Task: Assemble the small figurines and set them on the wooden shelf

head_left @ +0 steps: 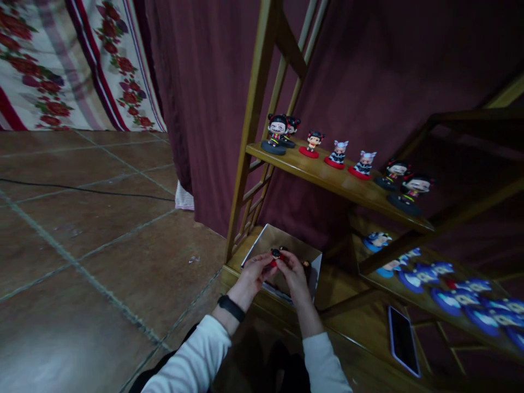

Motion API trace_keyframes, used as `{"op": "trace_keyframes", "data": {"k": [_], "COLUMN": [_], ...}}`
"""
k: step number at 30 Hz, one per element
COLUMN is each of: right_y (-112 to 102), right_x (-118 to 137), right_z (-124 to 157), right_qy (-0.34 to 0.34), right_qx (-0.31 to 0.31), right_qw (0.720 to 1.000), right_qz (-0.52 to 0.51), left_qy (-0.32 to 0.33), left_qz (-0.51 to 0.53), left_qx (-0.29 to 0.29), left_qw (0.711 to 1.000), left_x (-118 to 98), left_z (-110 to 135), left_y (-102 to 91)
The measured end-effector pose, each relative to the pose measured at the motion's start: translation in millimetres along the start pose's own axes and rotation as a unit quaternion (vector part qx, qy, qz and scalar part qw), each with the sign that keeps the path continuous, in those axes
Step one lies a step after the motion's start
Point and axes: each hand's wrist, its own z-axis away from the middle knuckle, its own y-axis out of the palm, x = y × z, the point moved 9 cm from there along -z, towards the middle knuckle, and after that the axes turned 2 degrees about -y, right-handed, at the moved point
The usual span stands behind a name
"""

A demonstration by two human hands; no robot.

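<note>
My left hand and my right hand meet over an open cardboard box on the bottom board of a wooden shelf. Together they pinch a small figurine with a dark head and a red base. A black band sits on my left wrist. Several similar figurines stand in a row on the shelf board above the box. Both sleeves are white.
A lower shelf board carries several blue-based figurines. A phone lies flat on the bottom board at the right. Maroon curtains hang behind the shelf. Brown floor tiles spread to the left, crossed by a black cable.
</note>
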Motion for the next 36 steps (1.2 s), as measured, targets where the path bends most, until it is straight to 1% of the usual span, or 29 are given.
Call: {"op": "trace_keyframes", "data": {"k": [6, 11, 15, 18, 20, 23, 27, 30, 33, 36], "right_y": [1, 0, 1, 2, 4, 6, -1, 0, 2, 2], "right_x": [-10, -24, -35, -40, -41, -37, -28, -23, -20, -15], "right_z": [4, 5, 7, 9, 10, 12, 17, 28, 50, 78], "right_qy": [0.081, 0.129, 0.145, 0.145, 0.138, 0.126, 0.112, 0.118, 0.135, 0.132], "right_qx": [0.009, 0.004, -0.005, -0.020, -0.027, -0.022, -0.049, -0.026, -0.015, -0.016], "right_qw": [0.990, 0.977, 0.973, 0.972, 0.973, 0.978, 0.983, 0.981, 0.975, 0.973], "right_qz": [-0.112, -0.168, -0.181, -0.184, -0.182, -0.167, -0.139, -0.153, -0.174, -0.189], "left_qy": [-0.007, 0.017, 0.038, 0.034, 0.023, 0.014, 0.019, 0.029, 0.041, 0.043], "left_qz": [-0.055, -0.082, -0.088, -0.085, -0.082, -0.085, -0.096, -0.103, -0.123, -0.147], "left_qx": [0.028, 0.002, -0.027, -0.042, -0.042, -0.032, -0.018, 0.004, 0.013, 0.019], "left_qw": [0.998, 0.996, 0.995, 0.995, 0.995, 0.996, 0.995, 0.994, 0.991, 0.988], "left_x": [1, -1, -1, 1, 2, 4, 9, 13, 15, 20], "left_z": [1, 3, 2, -1, -2, 1, 11, 23, 40, 62], "left_y": [4.5, 1.2, -5.1, -8.6, -8.0, -3.6, 0.5, 0.5, -5.4, -13.4]}}
